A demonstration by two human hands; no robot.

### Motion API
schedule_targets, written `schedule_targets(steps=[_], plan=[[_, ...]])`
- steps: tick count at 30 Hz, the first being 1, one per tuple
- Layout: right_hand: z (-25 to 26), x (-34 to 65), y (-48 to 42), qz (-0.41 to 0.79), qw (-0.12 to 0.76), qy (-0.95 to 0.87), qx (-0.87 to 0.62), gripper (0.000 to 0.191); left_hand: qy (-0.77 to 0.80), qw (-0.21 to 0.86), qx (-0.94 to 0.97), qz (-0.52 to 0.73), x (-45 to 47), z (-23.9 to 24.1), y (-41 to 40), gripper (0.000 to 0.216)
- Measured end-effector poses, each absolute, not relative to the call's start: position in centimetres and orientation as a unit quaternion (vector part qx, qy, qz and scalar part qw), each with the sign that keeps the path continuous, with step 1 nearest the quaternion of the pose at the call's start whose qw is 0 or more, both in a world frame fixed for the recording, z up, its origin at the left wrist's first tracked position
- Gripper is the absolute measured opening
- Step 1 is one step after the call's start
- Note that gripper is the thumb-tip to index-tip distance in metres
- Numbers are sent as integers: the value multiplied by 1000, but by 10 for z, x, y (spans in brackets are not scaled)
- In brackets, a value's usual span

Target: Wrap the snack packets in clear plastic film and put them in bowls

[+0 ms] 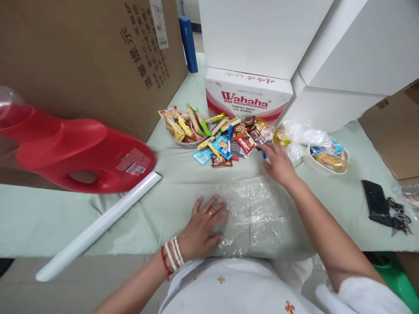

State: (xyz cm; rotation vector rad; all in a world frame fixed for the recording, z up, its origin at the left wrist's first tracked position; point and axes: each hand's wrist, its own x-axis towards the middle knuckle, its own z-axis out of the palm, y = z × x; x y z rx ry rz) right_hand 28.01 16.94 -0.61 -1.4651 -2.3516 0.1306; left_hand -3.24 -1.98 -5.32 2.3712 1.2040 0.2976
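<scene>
My left hand lies flat with fingers spread on the left edge of a clear plastic bag, which is spread on the pale green cloth in front of me. My right hand reaches forward to the near edge of a pile of wrapped snacks; its fingers close on a small packet with blue ends, mostly hidden by the hand. Part of the pile sits in a shallow bowl at the left of the heap.
A red detergent jug lies at the left by a white tube. A Wahaha water carton and white boxes stand behind the snacks. A white bowl of snacks and crumpled plastic sit at right, with a black wallet and keys.
</scene>
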Motion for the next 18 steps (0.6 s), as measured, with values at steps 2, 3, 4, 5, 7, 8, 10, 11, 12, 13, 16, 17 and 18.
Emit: schedule_targets(steps=[2,3,4,5,7,8,10,11,12,13,16,17,18], plan=[[-16,248,203,4,115,-860,-497,61,431,241,864,95,-34,-57,-21,72],[-22,237,215,-7,97,-867,-489,58,433,241,864,91,-35,-58,-21,75],[-26,231,224,-12,93,-869,-486,53,436,240,862,91,-36,-59,-22,76],[-28,230,229,-11,102,-868,-487,48,442,238,860,94,-37,-60,-22,75],[-25,240,227,2,158,-850,-503,42,455,234,853,102,-36,-61,-21,66],[-20,250,221,15,203,-830,-519,39,462,234,849,105,-36,-61,-20,60],[-6,273,198,74,303,-772,-554,36,472,235,843,105,-35,-60,-17,52],[2,284,183,126,346,-736,-568,35,472,237,843,102,-34,-60,-16,53],[9,292,165,198,372,-702,-574,35,471,238,844,99,-34,-59,-14,56],[13,298,147,280,379,-672,-572,35,468,238,845,95,-34,-59,-13,60],[9,295,94,487,305,-618,-536,38,463,233,850,91,-35,-59,-11,68],[3,288,80,520,267,-616,-529,39,462,231,852,91,-36,-60,-11,68],[-5,280,68,525,232,-623,-531,39,460,227,853,92,-37,-60,-12,69]])
